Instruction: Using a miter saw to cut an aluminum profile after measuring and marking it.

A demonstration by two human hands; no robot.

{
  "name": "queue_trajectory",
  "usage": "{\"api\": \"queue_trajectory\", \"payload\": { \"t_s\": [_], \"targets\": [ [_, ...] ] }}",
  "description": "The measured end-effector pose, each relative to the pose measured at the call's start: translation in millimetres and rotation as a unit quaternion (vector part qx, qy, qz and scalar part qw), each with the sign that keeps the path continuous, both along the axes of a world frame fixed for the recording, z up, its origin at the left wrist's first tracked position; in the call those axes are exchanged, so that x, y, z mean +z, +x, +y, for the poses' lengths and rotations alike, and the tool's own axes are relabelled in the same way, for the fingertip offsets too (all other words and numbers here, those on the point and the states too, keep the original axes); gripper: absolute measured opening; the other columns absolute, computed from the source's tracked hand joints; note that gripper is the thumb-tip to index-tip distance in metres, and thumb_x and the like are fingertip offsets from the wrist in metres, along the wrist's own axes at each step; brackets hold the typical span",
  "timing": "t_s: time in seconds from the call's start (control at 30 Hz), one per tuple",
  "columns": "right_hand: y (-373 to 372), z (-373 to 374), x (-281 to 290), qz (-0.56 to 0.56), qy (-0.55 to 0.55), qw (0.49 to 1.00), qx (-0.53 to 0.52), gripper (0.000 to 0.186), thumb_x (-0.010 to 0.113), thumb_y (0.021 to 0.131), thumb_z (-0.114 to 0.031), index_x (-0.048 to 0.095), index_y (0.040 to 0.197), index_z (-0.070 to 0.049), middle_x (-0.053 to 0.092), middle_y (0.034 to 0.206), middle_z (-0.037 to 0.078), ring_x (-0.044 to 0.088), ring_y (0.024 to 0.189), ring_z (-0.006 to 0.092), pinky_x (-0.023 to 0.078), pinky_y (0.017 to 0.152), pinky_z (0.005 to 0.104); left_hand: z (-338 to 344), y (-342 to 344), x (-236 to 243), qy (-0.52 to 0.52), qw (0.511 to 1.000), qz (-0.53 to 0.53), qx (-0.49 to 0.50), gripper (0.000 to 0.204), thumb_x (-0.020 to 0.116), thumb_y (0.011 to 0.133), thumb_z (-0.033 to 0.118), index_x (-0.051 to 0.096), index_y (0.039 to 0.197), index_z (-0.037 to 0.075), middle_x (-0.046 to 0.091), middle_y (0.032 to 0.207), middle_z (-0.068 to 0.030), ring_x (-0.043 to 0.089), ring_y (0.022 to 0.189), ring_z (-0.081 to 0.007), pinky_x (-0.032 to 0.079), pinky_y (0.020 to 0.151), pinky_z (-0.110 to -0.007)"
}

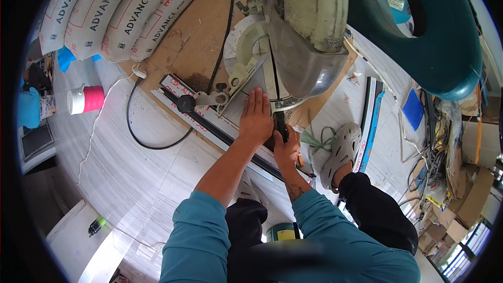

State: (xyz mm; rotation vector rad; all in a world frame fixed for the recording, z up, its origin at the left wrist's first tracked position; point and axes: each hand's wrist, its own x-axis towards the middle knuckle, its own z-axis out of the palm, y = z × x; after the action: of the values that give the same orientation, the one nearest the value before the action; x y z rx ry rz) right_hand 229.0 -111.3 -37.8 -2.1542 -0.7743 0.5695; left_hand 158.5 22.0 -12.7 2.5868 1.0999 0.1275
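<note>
A miter saw (309,15) stands in front of me on a brown board, with a clear guard (306,76) at its blade. My left hand (257,118) lies palm down on the saw's metal table, fingers stretched forward, left of the slot. My right hand (286,149) is wrapped round a black handle (280,123) at the front of the saw's base. Left of my hands, a clamp with a black knob (185,104) is attached to the saw. Long dark aluminium profiles (222,135) pass under my left forearm. The saw's dark teal grip (450,63) looms at upper right.
Stacked cement bags (118,26) line the upper left, near a pink and white jug (86,99). A black cord (129,120) loops over the floor. Another wrapped profile (368,126) lies beside my right shoe (340,149). Cables and cardboard (474,194) clutter the right.
</note>
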Motion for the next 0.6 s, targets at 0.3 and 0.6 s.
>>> {"api": "queue_trajectory", "payload": {
  "t_s": [0.3,0.6],
  "targets": [
    [36,-11,-17,0.676,0.04,0.719,-0.154,0.033,0.054,0.1,-0.031,0.056,0.124,-0.009,0.064,0.095,0.007,0.06,0.075,0.0164,0.047,0.057,0.027,5,-1,0,-0.021,0.999,0.034,-0.026,0.072,0.063,0.084,0.026,0.037,0.139,-0.012,0.03,0.148,-0.0335,0.03,0.14,-0.0446,0.028,0.115,-0.047],
    [8,-13,-34,0.595,0.127,0.73,-0.312,0.034,0.054,0.099,-0.039,0.057,0.106,-0.006,0.065,0.091,0.008,0.059,0.067,0.0176,0.046,0.051,0.025,10,-7,1,0.001,0.995,0.084,-0.057,0.072,0.063,0.084,0.027,0.038,0.138,-0.013,0.033,0.146,-0.0344,0.033,0.138,-0.0456,0.029,0.115,-0.046]
  ]
}}
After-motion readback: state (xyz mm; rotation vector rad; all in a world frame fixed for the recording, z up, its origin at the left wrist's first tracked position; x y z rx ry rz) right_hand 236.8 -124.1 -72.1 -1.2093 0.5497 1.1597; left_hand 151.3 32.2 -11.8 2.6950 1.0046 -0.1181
